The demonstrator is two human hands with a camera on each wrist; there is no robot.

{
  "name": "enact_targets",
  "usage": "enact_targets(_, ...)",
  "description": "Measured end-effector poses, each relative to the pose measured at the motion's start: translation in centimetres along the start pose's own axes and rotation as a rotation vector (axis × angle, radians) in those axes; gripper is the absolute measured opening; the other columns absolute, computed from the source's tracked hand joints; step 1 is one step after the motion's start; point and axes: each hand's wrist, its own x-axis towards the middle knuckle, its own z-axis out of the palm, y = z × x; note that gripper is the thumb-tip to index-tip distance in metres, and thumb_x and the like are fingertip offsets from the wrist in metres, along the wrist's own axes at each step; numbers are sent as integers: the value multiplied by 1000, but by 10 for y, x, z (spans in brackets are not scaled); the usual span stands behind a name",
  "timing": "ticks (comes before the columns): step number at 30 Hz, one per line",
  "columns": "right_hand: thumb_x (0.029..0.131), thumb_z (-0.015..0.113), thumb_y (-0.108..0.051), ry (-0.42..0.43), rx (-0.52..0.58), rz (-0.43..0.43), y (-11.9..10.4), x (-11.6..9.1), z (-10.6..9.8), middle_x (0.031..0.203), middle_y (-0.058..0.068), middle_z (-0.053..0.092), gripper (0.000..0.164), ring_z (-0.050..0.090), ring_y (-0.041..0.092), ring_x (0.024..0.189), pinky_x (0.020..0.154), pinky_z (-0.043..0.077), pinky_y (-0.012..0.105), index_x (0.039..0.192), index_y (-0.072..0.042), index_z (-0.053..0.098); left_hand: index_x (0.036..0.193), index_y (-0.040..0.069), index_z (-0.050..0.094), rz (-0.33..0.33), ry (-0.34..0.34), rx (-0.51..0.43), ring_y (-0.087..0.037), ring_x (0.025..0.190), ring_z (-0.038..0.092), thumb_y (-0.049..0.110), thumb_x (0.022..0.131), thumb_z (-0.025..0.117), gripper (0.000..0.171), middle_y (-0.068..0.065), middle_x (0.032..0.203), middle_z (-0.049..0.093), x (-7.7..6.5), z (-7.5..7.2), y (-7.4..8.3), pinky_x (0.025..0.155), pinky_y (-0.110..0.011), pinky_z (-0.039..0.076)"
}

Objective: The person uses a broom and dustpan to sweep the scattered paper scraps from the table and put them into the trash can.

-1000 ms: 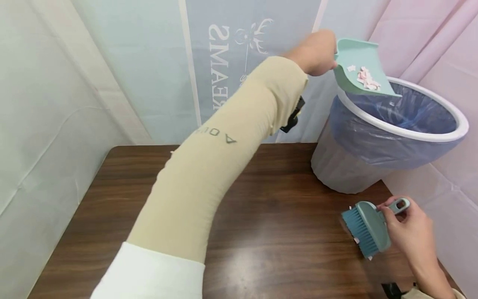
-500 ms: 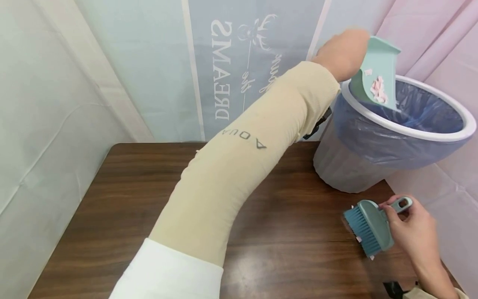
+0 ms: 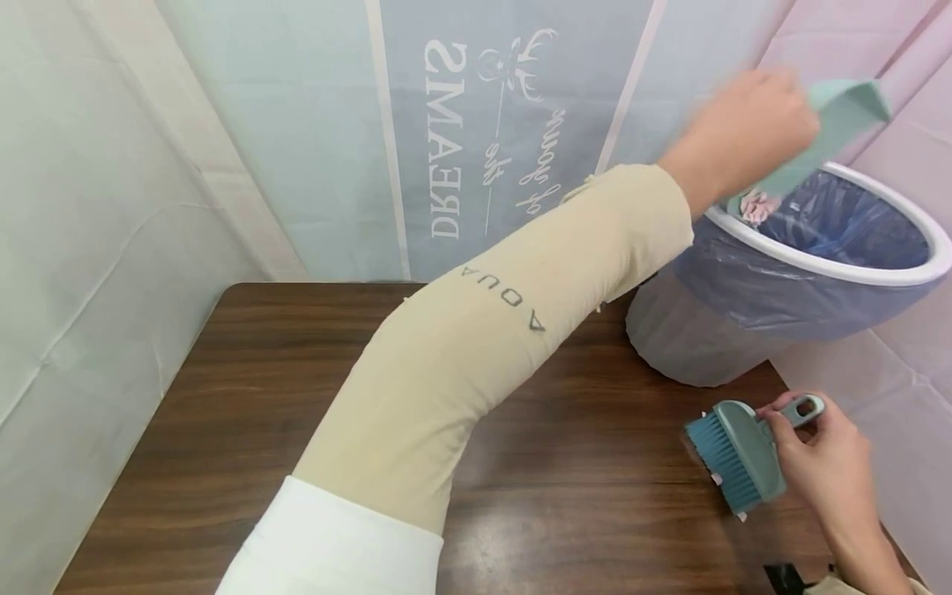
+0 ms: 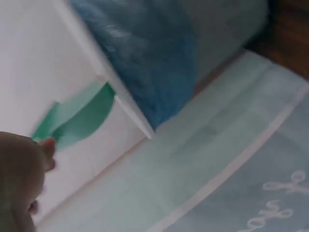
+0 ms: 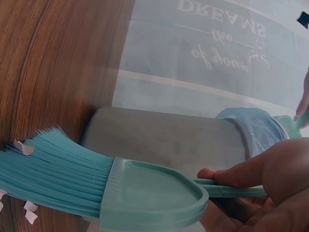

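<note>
Head view: hands [image 3: 766,116] [image 3: 825,463] curled round dustpan [image 3: 851,120] (left), brush [image 3: 749,450] (right); sleeve [image 3: 476,355] part-hides tabletop [image 3: 580,479]; bin [image 3: 692,339] before curtain [image 3: 312,149].

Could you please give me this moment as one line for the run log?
left hand: holds dustpan, tilted, lower end at bin rim | right hand: holds brush | scraps: on dustpan, others by brush

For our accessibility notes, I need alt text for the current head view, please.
A person's left hand holds a tilted green dustpan, pale scraps near its low end, at the rim of a bin lined with a blue bag. Their right hand holds a brush, a few more scraps at its bristles, with a brown table below.
</note>
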Motion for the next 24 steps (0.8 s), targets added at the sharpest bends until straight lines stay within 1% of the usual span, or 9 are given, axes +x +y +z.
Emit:
enact_targets(3, 91, 71, -3, 1, -4, -4, 1, -2, -1, 77, -52, 46, 9, 46, -23, 64, 56, 36, 10, 96, -6, 64, 140, 4, 59, 204, 135, 112, -22, 114, 45, -2, 106, 26, 48, -7, 136, 62, 2, 6, 10, 105, -34, 41)
enact_targets(4, 91, 70, -3, 0, -1, -4, 1, -2, -1, 77, -52, 46, 9, 46, -23, 64, 56, 36, 9, 96, -6, 63, 138, -1, 59, 253, 167, 155, -26, 112, 43, -5, 105, 24, 48, -9, 134, 62, 3, 8, 14, 100, -35, 41)
enact_targets(6, 90, 70, -2, 4, 5, -1, 1, -3, -1, 77, -52, 47, 9, 46, -24, 65, 57, 35, 8, 96, -6, 63, 135, -7, 59, 328, 209, 234, -32, 111, 44, -11, 104, 19, 50, -16, 123, 64, 6, 10, 20, 86, -38, 36)
enact_targets(9, 91, 69, -1, 3, 17, 6, 0, -4, -2, 77, -51, 48, 9, 47, -26, 67, 59, 35, 6, 96, -5, 63, 131, -12, 58, 374, 243, 339, -37, 117, 45, -19, 102, 14, 53, -18, 116, 63, 8, 10, 26, 81, -44, 28)
enact_targets(14, 92, 70, -3, -13, -3, 9, 1, -4, -3, 77, -51, 47, 9, 46, -25, 66, 57, 36, 7, 97, -6, 63, 135, -16, 53, 349, 262, 363, -35, 135, 45, -18, 101, 12, 53, -18, 128, 63, 5, 8, 24, 90, -45, 35)
enact_targets(17, 92, 70, -3, -17, -3, 11, 1, -4, -3, 77, -51, 47, 9, 46, -25, 66, 56, 37, 6, 97, -5, 63, 136, -15, 52, 322, 267, 323, -36, 131, 46, -17, 101, 11, 54, -18, 132, 61, 2, 3, 19, 99, -42, 40)
enact_targets(18, 92, 70, -2, -15, 1, 11, 1, -4, -3, 77, -50, 47, 9, 47, -25, 66, 56, 37, 6, 97, -5, 63, 135, -15, 52, 310, 269, 316, -37, 124, 46, -17, 100, 11, 55, -18, 131, 61, 2, 1, 17, 94, -42, 39)
enact_targets(19, 91, 70, -2, -10, 7, 11, 1, -4, -4, 77, -50, 47, 9, 47, -25, 66, 56, 37, 5, 97, -5, 63, 136, -14, 52, 291, 268, 299, -38, 118, 45, -17, 99, 10, 56, -18, 133, 61, 1, -1, 15, 95, -41, 39)
enact_targets(24, 90, 70, -1, 10, 25, 2, 1, -3, -4, 77, -51, 48, 10, 48, -26, 66, 58, 36, 4, 96, -5, 63, 144, -1, 52, 156, 244, 216, -33, 135, 45, -18, 98, 10, 64, -12, 143, 56, -4, -8, 6, 108, -38, 40)
